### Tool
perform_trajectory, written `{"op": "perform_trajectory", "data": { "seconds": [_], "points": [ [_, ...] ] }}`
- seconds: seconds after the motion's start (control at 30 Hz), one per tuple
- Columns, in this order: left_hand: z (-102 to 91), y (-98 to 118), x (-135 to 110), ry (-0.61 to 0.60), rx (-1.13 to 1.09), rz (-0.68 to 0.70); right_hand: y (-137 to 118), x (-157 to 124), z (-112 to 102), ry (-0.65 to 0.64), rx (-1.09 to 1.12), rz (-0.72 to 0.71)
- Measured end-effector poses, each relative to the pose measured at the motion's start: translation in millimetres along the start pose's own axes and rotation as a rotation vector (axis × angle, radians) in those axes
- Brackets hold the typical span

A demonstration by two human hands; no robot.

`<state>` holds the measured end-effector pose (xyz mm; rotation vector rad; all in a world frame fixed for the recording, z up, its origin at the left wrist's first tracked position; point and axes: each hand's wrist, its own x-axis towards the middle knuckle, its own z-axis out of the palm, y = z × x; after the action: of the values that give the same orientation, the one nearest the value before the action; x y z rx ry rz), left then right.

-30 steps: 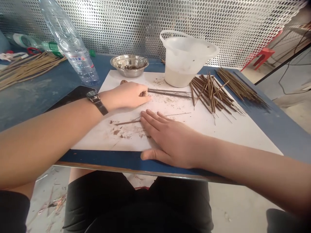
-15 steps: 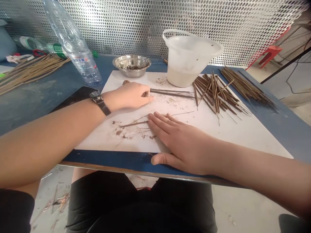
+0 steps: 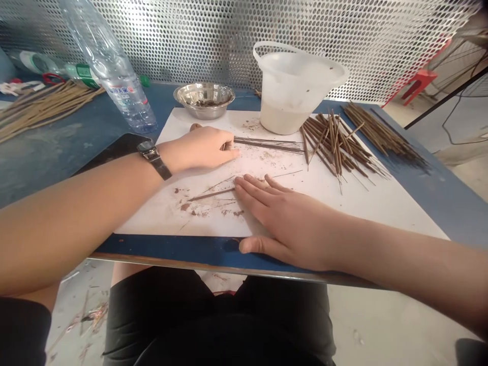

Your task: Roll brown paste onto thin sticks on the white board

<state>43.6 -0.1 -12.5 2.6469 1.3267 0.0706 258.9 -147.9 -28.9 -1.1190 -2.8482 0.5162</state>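
My left hand (image 3: 202,147), with a black watch on its wrist, rests on the white board (image 3: 381,203) with its fingers closed on the end of a bundle of thin bare sticks (image 3: 269,144). Flat on the board lies my right hand (image 3: 282,213), fingers stretched out over a single stick coated with brown paste (image 3: 209,194). The stick's left part sticks out from under my fingertips. Brown crumbs lie around it.
A white plastic bucket (image 3: 297,86) and a steel bowl (image 3: 204,99) stand at the board's far edge. Coated brown sticks (image 3: 335,142) are piled on the right, more lie at the far left (image 3: 41,104). A clear water bottle (image 3: 114,76) stands left of the bowl. A perforated metal screen is behind.
My right hand has slid a little to the right over the coated stick. My left hand stays on the bundle.
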Motion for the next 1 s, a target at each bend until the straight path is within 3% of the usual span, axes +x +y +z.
{"op": "perform_trajectory", "data": {
  "seconds": [0.2,0.47,0.7,1.0],
  "points": [
    [1.6,-1,1,0.009,-0.025,-0.003,17,28,-2,0.016,0.011,0.024],
    [5.5,-5,3,0.045,-0.022,0.044,-1,-13,2,0.009,-0.023,0.009],
    [4.9,-2,3,0.026,-0.029,0.018,26,21,6,0.067,-0.042,0.033],
    [1.2,-3,-7,0.013,-0.031,0.09,-3,-25,13,0.07,-0.101,0.048]
  ]
}}
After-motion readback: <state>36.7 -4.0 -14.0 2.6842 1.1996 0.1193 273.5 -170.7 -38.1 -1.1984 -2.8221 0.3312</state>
